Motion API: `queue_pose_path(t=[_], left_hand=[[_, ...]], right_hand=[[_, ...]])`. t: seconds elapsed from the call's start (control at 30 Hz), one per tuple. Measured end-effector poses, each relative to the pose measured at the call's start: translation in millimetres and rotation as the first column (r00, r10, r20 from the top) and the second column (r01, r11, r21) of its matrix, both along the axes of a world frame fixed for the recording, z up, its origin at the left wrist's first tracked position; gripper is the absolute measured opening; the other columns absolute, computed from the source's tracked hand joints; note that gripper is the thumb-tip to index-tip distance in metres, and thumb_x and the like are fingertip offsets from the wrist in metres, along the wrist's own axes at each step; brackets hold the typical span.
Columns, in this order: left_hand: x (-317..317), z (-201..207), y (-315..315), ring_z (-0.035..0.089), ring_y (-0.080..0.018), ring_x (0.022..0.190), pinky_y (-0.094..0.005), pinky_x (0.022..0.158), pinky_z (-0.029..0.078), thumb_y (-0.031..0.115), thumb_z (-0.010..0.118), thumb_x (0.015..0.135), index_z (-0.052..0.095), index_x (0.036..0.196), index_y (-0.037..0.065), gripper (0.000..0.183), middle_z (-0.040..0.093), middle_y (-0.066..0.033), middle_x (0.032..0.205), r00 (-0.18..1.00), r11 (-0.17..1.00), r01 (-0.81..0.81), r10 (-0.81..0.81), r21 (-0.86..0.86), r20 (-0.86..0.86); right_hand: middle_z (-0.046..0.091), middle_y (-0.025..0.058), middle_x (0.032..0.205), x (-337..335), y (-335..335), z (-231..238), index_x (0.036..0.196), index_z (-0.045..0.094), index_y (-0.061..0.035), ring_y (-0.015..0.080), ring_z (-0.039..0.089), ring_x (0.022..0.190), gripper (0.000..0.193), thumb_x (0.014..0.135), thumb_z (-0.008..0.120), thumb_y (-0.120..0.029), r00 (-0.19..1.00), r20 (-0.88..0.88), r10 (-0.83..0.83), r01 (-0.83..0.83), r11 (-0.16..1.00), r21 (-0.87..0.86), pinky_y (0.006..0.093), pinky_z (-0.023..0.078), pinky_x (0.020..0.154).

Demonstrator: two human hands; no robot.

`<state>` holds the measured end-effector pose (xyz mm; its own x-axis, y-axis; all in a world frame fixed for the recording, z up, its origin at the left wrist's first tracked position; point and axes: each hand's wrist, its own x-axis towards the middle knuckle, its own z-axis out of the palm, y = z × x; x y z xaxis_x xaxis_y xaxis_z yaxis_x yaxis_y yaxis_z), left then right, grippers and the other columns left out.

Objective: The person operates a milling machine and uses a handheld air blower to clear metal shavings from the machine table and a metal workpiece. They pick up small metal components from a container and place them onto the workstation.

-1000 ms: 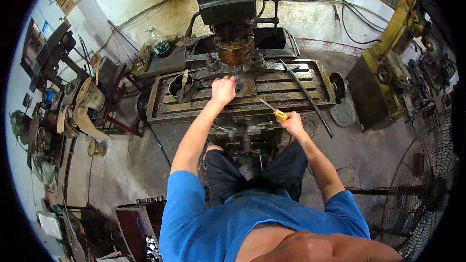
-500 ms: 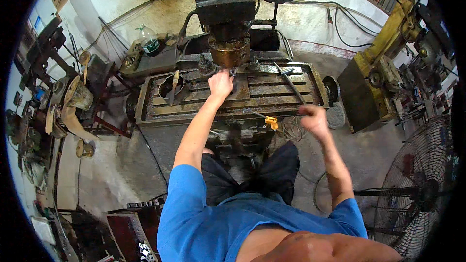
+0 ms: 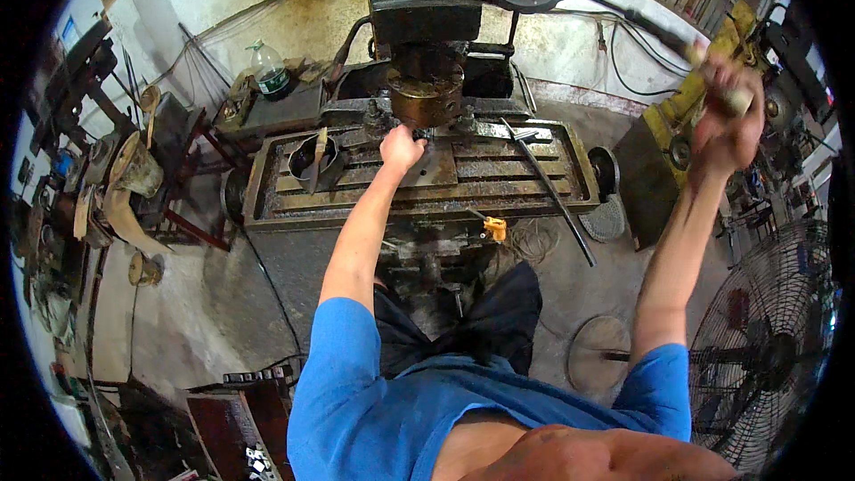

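My left hand [image 3: 403, 150] reaches over the slotted milling machine table [image 3: 499, 202], closed just below the round brownish cutter head [image 3: 424, 96]. What its fingers grip, if anything, is small, dark and mostly hidden. Raised at the far right, my right hand [image 3: 732, 129] is wrapped round the pale end of a long lever [image 3: 634, 20] that slants down from the machine head [image 3: 426, 13]; both are somewhat blurred. A long dark metal bar [image 3: 554, 189] lies across the table's right part, its near end jutting past the front edge.
A dark pot [image 3: 301, 165] with a brush [image 3: 318, 158] stands on the table's left. A yellow-handled tool [image 3: 494, 228] sits at the front edge. A floor fan [image 3: 766, 347] stands right, a plastic bottle [image 3: 270, 69] back left, a bucket [image 3: 142, 169] left.
My right hand has risen from beside the bar's near end to the lever at the far right. The lever's outer end has swung down. My left hand stays under the cutter head.
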<state>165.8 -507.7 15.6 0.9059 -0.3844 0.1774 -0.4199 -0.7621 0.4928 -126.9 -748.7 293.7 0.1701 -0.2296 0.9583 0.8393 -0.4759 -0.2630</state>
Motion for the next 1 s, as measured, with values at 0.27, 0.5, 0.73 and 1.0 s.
queue_pose_path(t=[0.27,0.5,0.73,1.0], left_hand=[[-1,-3,4,0.060,-0.0316,0.082,-0.0402,0.070,0.049,0.030,0.071,0.066,0.065,0.081,0.002,0.032,0.063,-0.0167,0.083,0.999,0.999,-0.035,0.034,-0.019,-0.019],[12,-11,9,0.060,-0.0327,0.084,-0.0411,0.070,0.048,0.027,0.070,0.067,0.063,0.083,0.001,0.032,0.062,-0.0191,0.085,0.995,0.999,-0.032,0.032,-0.004,-0.099],[3,-3,35,0.062,-0.0241,0.061,-0.0360,0.060,0.048,0.020,0.066,0.073,0.057,0.108,0.002,0.040,0.063,-0.0129,0.067,0.966,0.945,0.128,-0.188,-0.303,-0.177],[-14,9,94,0.062,-0.0281,0.063,-0.0381,0.059,0.048,0.021,0.065,0.073,0.058,0.110,0.010,0.039,0.063,-0.0133,0.068,0.959,0.961,0.219,-0.180,-0.169,0.220]], right_hand=[[0.047,0.0122,0.073,1,19,-61,0.067,0.041,-0.0027,0.0322,0.049,0.089,0.019,0.062,0.049,-0.019,0.999,0.011,-0.043,0.043,0.999,0.012,0.0595,0.023,0.098],[0.049,0.0133,0.076,1,28,-79,0.065,0.040,-0.0025,0.0340,0.051,0.092,0.010,0.059,0.044,-0.009,1.000,0.028,-0.009,0.008,0.999,0.051,0.0562,0.027,0.097],[0.051,0.0143,0.076,-3,12,-43,0.065,0.043,-0.0013,0.0335,0.053,0.090,0.013,0.062,0.049,-0.012,0.992,-0.029,-0.121,0.119,0.992,-0.047,0.0568,0.027,0.096],[0.050,0.0158,0.078,4,31,-80,0.064,0.036,-0.0020,0.0337,0.052,0.092,0.011,0.053,0.039,-0.002,0.993,0.056,-0.101,0.096,0.992,0.083,0.0563,0.028,0.096]])
